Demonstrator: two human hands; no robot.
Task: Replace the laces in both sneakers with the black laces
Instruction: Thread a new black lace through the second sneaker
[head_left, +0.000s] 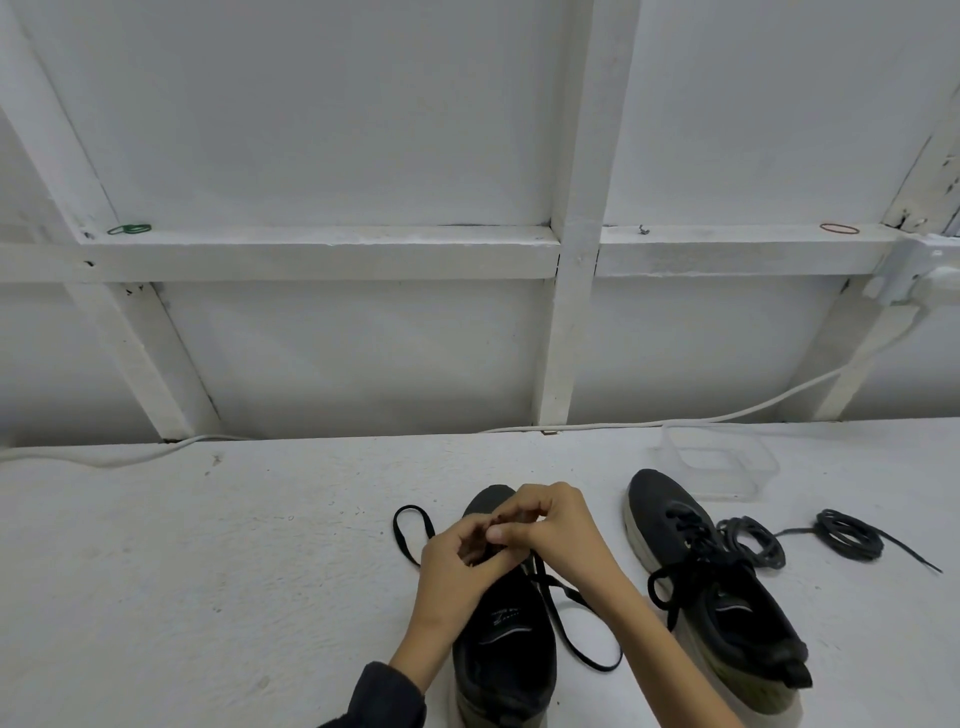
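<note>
Two dark sneakers stand on the white table. Over the eyelets of the left sneaker (506, 654) my left hand (460, 564) and my right hand (556, 525) meet, fingers curled and pinching a flat black lace (563, 631). One loop of that lace lies left of the shoe and another trails to its right. The right sneaker (727, 587) is laced with a black lace tied in a bow. Beside it lie a coiled grey lace (753, 543) and a coiled dark lace (849, 535).
A clear plastic container (719, 457) stands behind the right sneaker. A white cable (779, 402) runs along the table's back edge by the white framed wall. A green rubber band (129, 229) and a red one (839, 227) lie on the wall ledge.
</note>
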